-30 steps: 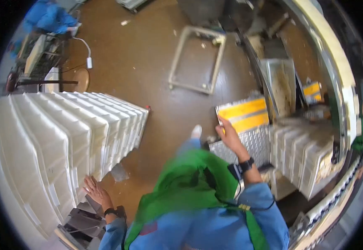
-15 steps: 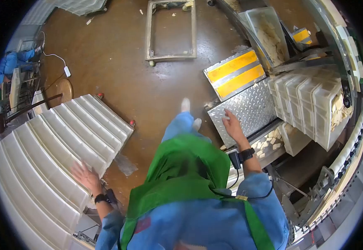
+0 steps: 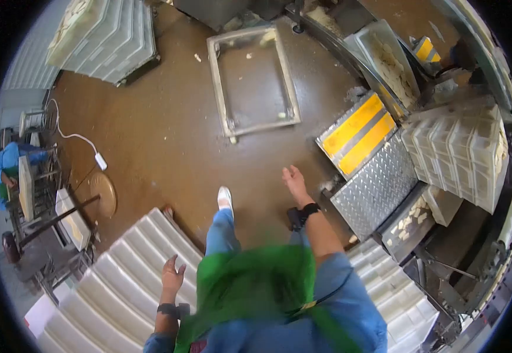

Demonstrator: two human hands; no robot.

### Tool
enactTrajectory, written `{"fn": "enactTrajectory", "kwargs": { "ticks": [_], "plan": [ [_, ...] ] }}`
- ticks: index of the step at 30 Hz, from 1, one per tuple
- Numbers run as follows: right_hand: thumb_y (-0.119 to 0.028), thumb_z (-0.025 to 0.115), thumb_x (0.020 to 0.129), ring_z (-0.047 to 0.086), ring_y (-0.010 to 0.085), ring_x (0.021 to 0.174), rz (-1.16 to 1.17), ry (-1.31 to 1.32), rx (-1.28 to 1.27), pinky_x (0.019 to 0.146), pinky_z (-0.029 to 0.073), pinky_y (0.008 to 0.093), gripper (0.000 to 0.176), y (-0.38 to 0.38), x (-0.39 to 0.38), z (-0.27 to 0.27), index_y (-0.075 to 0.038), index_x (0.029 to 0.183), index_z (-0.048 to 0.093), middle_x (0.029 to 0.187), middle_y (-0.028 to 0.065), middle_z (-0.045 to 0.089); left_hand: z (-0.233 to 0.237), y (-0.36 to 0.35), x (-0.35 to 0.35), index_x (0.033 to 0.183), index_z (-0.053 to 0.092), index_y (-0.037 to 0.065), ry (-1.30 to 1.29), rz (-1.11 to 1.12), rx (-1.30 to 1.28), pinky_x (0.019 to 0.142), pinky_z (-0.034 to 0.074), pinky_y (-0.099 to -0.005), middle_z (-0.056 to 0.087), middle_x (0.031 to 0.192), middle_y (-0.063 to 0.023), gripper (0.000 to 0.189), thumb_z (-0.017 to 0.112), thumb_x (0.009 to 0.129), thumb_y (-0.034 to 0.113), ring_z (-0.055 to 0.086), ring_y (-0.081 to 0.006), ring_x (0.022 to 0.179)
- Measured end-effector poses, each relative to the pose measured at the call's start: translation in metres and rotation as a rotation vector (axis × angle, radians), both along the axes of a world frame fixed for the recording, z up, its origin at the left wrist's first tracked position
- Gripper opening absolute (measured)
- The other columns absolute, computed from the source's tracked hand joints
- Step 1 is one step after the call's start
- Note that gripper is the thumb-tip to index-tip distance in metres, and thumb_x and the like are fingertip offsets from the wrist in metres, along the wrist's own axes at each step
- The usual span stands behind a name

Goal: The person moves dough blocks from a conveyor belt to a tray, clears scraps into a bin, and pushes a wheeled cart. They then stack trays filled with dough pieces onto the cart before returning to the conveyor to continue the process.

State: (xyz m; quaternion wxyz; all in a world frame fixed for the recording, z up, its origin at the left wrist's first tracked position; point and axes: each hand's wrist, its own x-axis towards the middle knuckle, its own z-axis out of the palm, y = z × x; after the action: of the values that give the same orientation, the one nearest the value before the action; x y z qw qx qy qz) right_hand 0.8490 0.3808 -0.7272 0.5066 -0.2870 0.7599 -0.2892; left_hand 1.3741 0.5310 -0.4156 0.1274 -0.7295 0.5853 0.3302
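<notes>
Brown floor [image 3: 167,117], scuffed, pale scraps scattered at far centre; empty metal trolley frame [image 3: 263,126] standing far centre; stacked pale crates [image 3: 109,35] far left; diamond-plate step [image 3: 376,182] with yellow stripes at right, white tubs [image 3: 462,147] racked just beyond; white cable [image 3: 100,160] lying on the floor at left; lighting even.

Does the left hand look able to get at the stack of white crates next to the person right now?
Probably yes: the left hand is open and empty, raised right beside the white crates, with nothing visible between them.
</notes>
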Motion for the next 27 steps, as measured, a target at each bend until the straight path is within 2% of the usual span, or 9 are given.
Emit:
{"fn": "enactTrajectory", "kwargs": {
  "ticks": [4,6,7,10,15,22,23,26,27],
  "plan": [
    [-0.051,0.068,0.099,0.067,0.0176,0.084,-0.235,-0.230,0.167,0.073,0.054,0.0322,0.079,-0.102,0.066,-0.141,0.003,0.151,0.044,0.096,0.0094,0.068,-0.046,-0.118,-0.041,0.149,0.049,0.004,0.242,0.113,-0.122,0.105,0.051,-0.0426,0.063,0.137,-0.0218,0.054,0.066,0.099,0.017,0.063,-0.0326,0.124],
    [-0.057,0.068,0.097,0.059,0.0133,0.068,-0.681,-0.356,0.168,0.062,0.050,0.0315,0.072,-0.145,0.092,-0.159,0.001,0.137,0.056,0.077,0.0025,0.060,-0.077,-0.138,-0.048,0.153,0.045,0.005,0.320,0.207,-0.058,0.104,0.051,-0.0423,0.061,0.138,-0.0199,0.059,0.066,0.098,0.009,0.063,-0.0302,0.121],
    [-0.060,0.070,0.095,0.053,0.0116,0.066,-0.584,-0.265,0.196,0.060,0.047,0.0332,0.065,-0.155,0.091,-0.212,-0.003,0.123,0.060,0.079,0.0004,0.055,-0.105,-0.136,-0.042,0.158,0.037,0.007,0.343,0.240,-0.004,0.100,0.054,-0.0392,0.060,0.138,-0.0171,0.068,0.066,0.096,0.004,0.063,-0.0262,0.118],
    [-0.063,0.070,0.093,0.054,0.0127,0.075,-0.676,-0.490,0.190,0.065,0.048,0.0339,0.063,-0.201,0.078,-0.327,-0.006,0.117,0.060,0.089,0.0008,0.058,-0.183,-0.146,-0.032,0.162,0.029,0.010,0.348,0.287,0.090,0.096,0.055,-0.0361,0.059,0.137,-0.0142,0.076,0.065,0.096,-0.001,0.063,-0.0223,0.116],
    [-0.017,0.063,0.098,0.057,0.0190,0.080,-0.932,-0.638,0.120,0.075,0.054,0.0346,0.026,-0.236,0.087,-0.322,-0.009,0.122,0.057,0.097,0.0059,0.059,-0.292,-0.200,-0.058,0.162,0.029,0.010,0.486,0.338,0.061,0.100,0.053,-0.0362,0.056,0.136,-0.0170,0.076,0.069,0.097,0.007,0.060,-0.0250,0.119],
    [-0.012,0.066,0.097,0.066,0.0252,0.092,-0.990,-0.595,0.055,0.072,0.060,0.0401,0.038,-0.149,0.155,-0.297,-0.003,0.132,0.054,0.113,0.0124,0.064,-0.347,-0.308,-0.087,0.164,0.023,0.006,0.451,0.184,-0.095,0.115,0.042,-0.0435,0.033,0.164,-0.0252,0.081,0.067,0.102,0.033,0.037,-0.0342,0.151],
    [-0.009,0.067,0.097,0.069,0.0269,0.094,-1.035,-0.602,0.038,0.072,0.061,0.0416,0.041,-0.128,0.174,-0.283,-0.001,0.135,0.054,0.117,0.0139,0.066,-0.356,-0.324,-0.089,0.164,0.024,0.004,0.391,0.178,-0.057,0.117,0.040,-0.0452,0.031,0.166,-0.0250,0.084,0.065,0.102,0.042,0.033,-0.0347,0.153],
    [-0.022,0.068,0.093,0.069,0.0352,0.081,-0.556,-0.139,-0.023,0.065,0.056,0.0477,0.026,-0.036,0.158,-0.111,-0.002,0.110,0.065,0.093,0.0191,0.070,-0.361,-0.329,-0.092,0.161,0.029,0.003,0.459,0.215,0.110,0.114,0.042,-0.0478,0.035,0.160,-0.0230,0.085,0.062,0.101,0.052,0.035,-0.0347,0.148],
    [-0.021,0.066,0.093,0.070,0.0336,0.077,-0.694,-0.175,-0.006,0.062,0.057,0.0448,0.029,-0.011,0.169,-0.101,-0.002,0.114,0.064,0.094,0.0188,0.071,-0.365,-0.326,-0.097,0.158,0.033,0.004,0.554,0.318,0.221,0.110,0.044,-0.0487,0.042,0.154,-0.0213,0.082,0.062,0.101,0.054,0.041,-0.0342,0.142]
  ]
}}
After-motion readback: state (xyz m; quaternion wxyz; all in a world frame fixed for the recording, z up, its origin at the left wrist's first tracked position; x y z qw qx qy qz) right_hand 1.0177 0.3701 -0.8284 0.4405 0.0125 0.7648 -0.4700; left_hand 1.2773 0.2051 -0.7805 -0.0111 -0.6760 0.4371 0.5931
